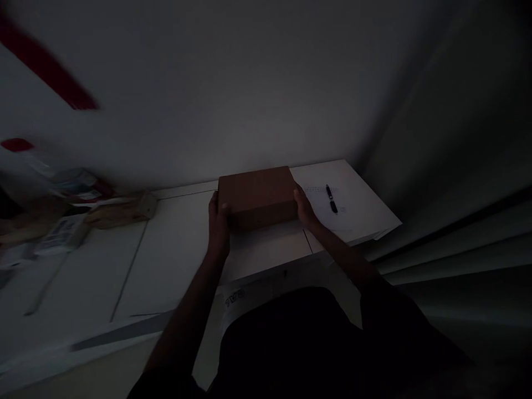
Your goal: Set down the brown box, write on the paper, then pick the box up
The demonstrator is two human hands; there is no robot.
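Observation:
A closed brown cardboard box (257, 191) is in the middle of the view, over a white tabletop (270, 252). My left hand (218, 221) grips its left end, with the thumb on the near side. At the right end, my right hand (304, 208) presses against the box with the thumb near its upper edge. The fingers of both hands are partly hidden behind the box. In the dim light I cannot tell whether the box rests on the table or is held just above it.
Right of the box, a black pen (331, 198) lies on a white spiral notepad (318, 205). Blurred items clutter the left, among them a clear bottle with a red cap (17, 144) and a small white box (62, 234). A wall stands behind; a curtain (449, 188) hangs at right.

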